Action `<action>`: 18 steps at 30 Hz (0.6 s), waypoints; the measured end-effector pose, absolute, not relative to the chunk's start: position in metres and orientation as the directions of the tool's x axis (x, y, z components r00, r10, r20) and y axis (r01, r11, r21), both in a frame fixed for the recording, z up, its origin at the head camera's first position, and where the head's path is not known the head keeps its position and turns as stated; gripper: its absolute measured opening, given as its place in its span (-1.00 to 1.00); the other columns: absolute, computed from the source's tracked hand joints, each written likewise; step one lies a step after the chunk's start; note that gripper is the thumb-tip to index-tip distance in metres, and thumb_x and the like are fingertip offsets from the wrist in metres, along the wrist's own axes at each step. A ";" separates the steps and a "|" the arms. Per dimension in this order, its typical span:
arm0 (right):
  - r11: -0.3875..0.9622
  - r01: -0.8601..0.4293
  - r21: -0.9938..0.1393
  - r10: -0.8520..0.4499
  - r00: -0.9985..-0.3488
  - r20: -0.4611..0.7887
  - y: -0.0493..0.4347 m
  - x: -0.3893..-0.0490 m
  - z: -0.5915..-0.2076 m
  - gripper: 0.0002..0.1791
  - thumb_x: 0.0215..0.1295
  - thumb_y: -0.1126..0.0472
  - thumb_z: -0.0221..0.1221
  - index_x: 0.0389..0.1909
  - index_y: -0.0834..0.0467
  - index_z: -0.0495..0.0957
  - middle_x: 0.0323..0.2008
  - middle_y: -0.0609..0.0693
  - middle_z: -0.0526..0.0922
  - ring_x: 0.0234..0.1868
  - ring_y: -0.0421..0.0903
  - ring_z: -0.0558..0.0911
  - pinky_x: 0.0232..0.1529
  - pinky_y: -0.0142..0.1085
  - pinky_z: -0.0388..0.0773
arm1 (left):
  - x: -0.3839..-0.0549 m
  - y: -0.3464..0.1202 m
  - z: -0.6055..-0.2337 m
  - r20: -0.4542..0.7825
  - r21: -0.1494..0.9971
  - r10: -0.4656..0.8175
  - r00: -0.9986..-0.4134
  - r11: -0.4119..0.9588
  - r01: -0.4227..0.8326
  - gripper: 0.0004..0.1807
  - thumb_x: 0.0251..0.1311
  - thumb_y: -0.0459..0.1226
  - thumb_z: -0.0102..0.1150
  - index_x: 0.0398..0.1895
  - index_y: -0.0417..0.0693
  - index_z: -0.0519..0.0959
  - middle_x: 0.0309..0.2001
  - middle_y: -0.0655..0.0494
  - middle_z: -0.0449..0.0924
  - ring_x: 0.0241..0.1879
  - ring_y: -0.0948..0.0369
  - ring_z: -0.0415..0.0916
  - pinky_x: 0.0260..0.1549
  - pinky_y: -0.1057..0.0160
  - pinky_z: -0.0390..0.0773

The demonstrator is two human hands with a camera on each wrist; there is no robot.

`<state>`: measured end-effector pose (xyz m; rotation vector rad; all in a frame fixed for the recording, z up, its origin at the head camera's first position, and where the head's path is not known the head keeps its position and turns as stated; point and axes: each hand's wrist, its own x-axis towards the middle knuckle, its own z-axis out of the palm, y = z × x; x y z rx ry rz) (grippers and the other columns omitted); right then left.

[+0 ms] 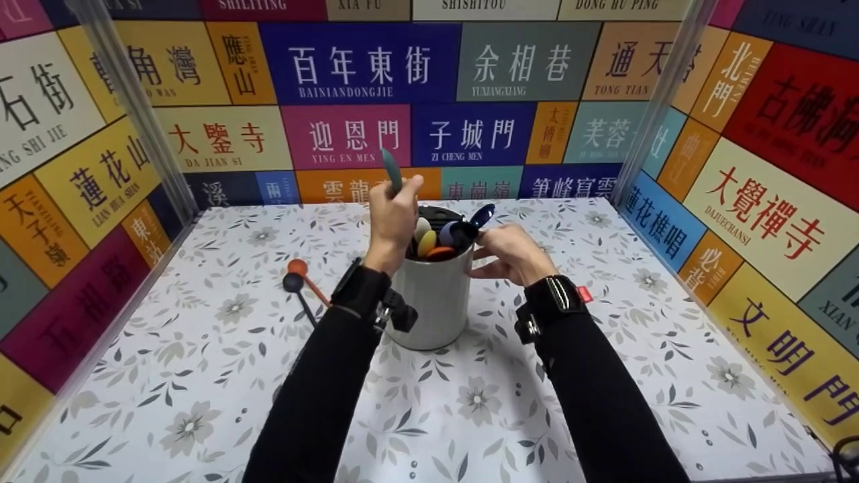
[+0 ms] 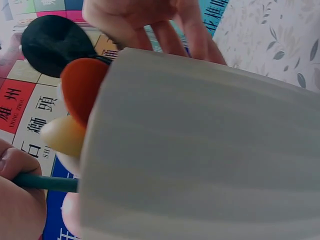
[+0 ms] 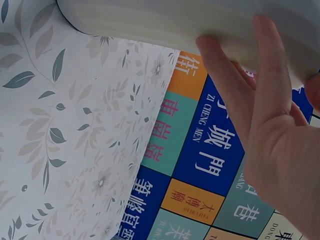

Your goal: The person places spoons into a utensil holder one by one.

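Observation:
A pale grey canister (image 1: 433,305) stands upright on the table, several utensils in its mouth. Among them are a yellow head (image 1: 427,243), an orange head (image 2: 84,90) and a dark blue head (image 1: 482,215). My left hand (image 1: 394,218) grips a teal-handled utensil (image 1: 390,169) above the rim; in the left wrist view its handle (image 2: 55,183) runs toward the canister's mouth, and its lower end is hidden. At the canister's right side my right hand (image 1: 510,251) holds the wall near the rim, fingers (image 3: 272,65) against the outside.
Left of the canister, an orange-headed utensil (image 1: 297,268) and a dark-headed utensil (image 1: 293,282) lie side by side, partly hidden by my left arm. Printed panels (image 1: 362,64) enclose the floral-patterned table (image 1: 476,402) at the back and both sides.

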<state>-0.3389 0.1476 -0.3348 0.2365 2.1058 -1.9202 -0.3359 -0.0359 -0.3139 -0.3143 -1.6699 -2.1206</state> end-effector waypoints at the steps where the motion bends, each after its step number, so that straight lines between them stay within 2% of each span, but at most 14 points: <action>1: 0.102 0.306 -0.947 -0.066 -0.947 -0.313 0.148 -0.339 -0.335 -0.56 0.34 0.12 0.42 0.04 0.33 0.56 0.22 0.22 0.49 0.04 0.11 0.67 -0.07 -0.17 0.78 | -0.336 -0.036 -0.315 0.420 0.876 -0.186 -0.888 -0.173 0.451 -0.43 0.45 -0.36 0.09 -0.80 0.09 0.23 -0.77 0.28 0.11 -0.73 0.35 0.05 -0.67 0.37 0.04; 8: 0.104 0.316 -0.943 -0.078 -0.943 -0.325 0.148 -0.338 -0.335 -0.49 0.31 0.09 0.45 0.11 0.34 0.58 0.20 0.25 0.51 0.02 0.14 0.71 -0.05 -0.17 0.78 | -0.338 -0.034 -0.323 0.400 0.909 -0.241 -0.884 -0.023 0.417 -0.47 0.41 -0.30 0.17 -0.76 0.10 0.24 -0.70 0.27 0.11 -0.64 0.30 0.11 -0.53 0.31 0.17; 13: 0.100 0.321 -0.942 -0.072 -0.942 -0.329 0.148 -0.338 -0.335 -0.50 0.32 0.11 0.45 0.11 0.34 0.58 0.22 0.23 0.50 0.05 0.14 0.69 -0.06 -0.18 0.78 | -0.338 -0.034 -0.326 0.404 0.908 -0.229 -0.885 -0.014 0.418 -0.47 0.42 -0.27 0.21 -0.74 0.10 0.24 -0.71 0.27 0.15 -0.69 0.32 0.22 -0.51 0.31 0.27; 16: 0.098 0.321 -0.942 -0.067 -0.942 -0.328 0.148 -0.338 -0.334 -0.51 0.32 0.11 0.44 0.10 0.34 0.58 0.22 0.23 0.50 0.06 0.15 0.69 -0.07 -0.18 0.78 | -0.339 -0.035 -0.324 0.443 0.889 -0.216 -0.870 -0.018 0.457 -0.58 0.41 -0.23 0.27 -0.62 0.04 0.36 -0.62 0.22 0.28 -0.60 0.29 0.29 -0.45 0.31 0.35; 18: 0.098 0.319 -0.943 -0.063 -0.943 -0.326 0.148 -0.338 -0.334 -0.51 0.32 0.12 0.44 0.09 0.35 0.58 0.23 0.23 0.49 0.07 0.16 0.68 -0.07 -0.18 0.78 | -0.340 -0.037 -0.322 0.472 0.873 -0.206 -0.857 -0.025 0.487 -0.74 0.39 -0.20 0.32 -0.43 -0.04 0.48 -0.48 0.13 0.46 -0.46 0.24 0.42 -0.34 0.30 0.45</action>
